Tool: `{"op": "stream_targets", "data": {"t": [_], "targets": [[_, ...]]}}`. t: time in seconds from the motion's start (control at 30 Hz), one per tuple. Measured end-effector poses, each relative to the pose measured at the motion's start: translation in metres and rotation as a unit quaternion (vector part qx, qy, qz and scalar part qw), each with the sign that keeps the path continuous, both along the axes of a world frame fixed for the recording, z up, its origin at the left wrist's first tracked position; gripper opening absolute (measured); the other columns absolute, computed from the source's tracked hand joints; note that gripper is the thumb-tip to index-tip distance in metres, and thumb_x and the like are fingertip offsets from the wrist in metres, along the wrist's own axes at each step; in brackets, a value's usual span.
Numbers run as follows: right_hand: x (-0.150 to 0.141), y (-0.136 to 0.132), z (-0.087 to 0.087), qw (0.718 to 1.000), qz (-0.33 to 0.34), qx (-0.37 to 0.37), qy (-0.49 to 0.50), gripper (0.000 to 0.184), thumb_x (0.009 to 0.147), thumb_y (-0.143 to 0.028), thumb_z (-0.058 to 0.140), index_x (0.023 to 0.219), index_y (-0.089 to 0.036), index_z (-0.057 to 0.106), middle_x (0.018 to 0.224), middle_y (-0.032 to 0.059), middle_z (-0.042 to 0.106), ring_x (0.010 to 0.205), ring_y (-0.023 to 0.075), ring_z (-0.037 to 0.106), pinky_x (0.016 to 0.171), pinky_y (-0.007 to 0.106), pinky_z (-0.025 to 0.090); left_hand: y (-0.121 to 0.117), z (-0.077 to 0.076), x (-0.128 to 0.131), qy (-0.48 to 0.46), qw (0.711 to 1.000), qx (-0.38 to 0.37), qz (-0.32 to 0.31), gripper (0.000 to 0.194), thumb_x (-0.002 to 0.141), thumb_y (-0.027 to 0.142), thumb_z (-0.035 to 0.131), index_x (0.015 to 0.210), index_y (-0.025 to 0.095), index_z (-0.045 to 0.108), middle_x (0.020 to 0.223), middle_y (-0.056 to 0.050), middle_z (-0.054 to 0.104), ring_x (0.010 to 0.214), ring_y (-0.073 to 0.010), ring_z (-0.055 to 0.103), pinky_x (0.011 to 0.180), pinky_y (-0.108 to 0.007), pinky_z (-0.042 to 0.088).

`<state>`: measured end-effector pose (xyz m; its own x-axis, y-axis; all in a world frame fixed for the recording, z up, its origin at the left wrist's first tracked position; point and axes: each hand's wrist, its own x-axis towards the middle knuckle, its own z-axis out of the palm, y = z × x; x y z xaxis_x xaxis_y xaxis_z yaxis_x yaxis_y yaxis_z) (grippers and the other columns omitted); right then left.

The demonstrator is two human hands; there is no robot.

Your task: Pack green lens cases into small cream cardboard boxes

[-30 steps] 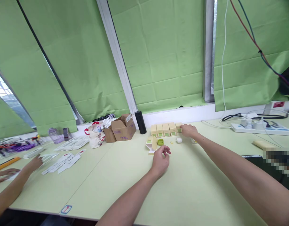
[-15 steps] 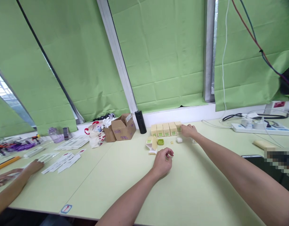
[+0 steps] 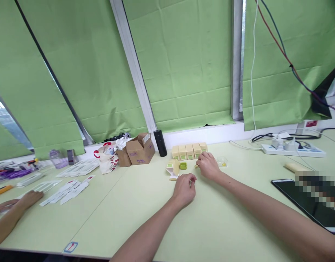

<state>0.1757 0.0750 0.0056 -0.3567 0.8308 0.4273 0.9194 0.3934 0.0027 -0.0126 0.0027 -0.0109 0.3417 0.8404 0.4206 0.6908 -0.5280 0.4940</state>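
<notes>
My right hand [image 3: 208, 166] reaches over the table with its fingers bent down and drawn together. At its fingertips a tiny yellow piece [image 3: 196, 166] shows; what the fingers grip is hidden. Nearer to me, my left hand [image 3: 184, 188] hovers loosely curled, a gap between thumb and fingers and nothing visible in it. Just beyond it lies an opened cream carton [image 3: 172, 167] with its flap out. Beside that carton sits a small green tray-like case [image 3: 183, 166]. Several closed cream cartons [image 3: 189, 152] with green windows stand in a row behind. A clear round dish [image 3: 222, 162] holds something yellow.
At the back stand a black cylinder [image 3: 160, 143] and a cardboard box [image 3: 141, 150]. To the right are a power strip [image 3: 292, 150] with cables and a dark tablet [image 3: 300, 200]. Another person's hand [image 3: 32, 198] rests by white cards [image 3: 66, 191] at left.
My right hand has moved from the end of the carton row toward me and left, now covering the spot of the small white case. My left hand has barely moved. The view has shifted slightly.
</notes>
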Motion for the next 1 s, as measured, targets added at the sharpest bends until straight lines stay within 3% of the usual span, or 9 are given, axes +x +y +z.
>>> {"op": "stream_targets", "data": {"t": [0.4,0.83,1.0], "targets": [[-0.027,0.003,-0.010,0.999,-0.050,-0.003,-0.015,0.031,0.090,-0.007,0.055,0.098,-0.020,0.082,0.107,0.0160,0.074,0.113,0.0314,0.052,0.093,0.041,0.033,-0.001,-0.002,-0.002,0.000,1.000,0.029,-0.012,0.024,0.082,0.004,0.057,0.090,0.022,0.070,0.083,-0.004,0.072,0.081,-0.0233,0.063,0.084,-0.038,0.046],[0.005,-0.043,-0.017,0.999,-0.032,-0.025,0.006,0.027,0.089,-0.004,0.055,0.089,-0.020,0.077,0.104,0.0142,0.073,0.110,0.0300,0.058,0.088,0.039,0.034,0.009,-0.002,-0.005,0.005,0.999,0.043,0.017,0.020,0.086,0.009,0.058,0.093,0.021,0.073,0.088,-0.008,0.074,0.088,-0.0274,0.065,0.090,-0.043,0.047],[0.018,-0.062,-0.029,0.994,-0.071,-0.076,0.041,0.023,0.096,-0.016,0.053,0.113,-0.022,0.068,0.112,0.0094,0.076,0.095,0.0250,0.068,0.068,0.033,0.033,0.023,0.010,-0.014,0.014,0.996,0.057,0.072,0.025,0.083,0.007,0.062,0.101,0.022,0.073,0.097,-0.012,0.075,0.103,-0.0327,0.064,0.098,-0.045,0.043]]}}
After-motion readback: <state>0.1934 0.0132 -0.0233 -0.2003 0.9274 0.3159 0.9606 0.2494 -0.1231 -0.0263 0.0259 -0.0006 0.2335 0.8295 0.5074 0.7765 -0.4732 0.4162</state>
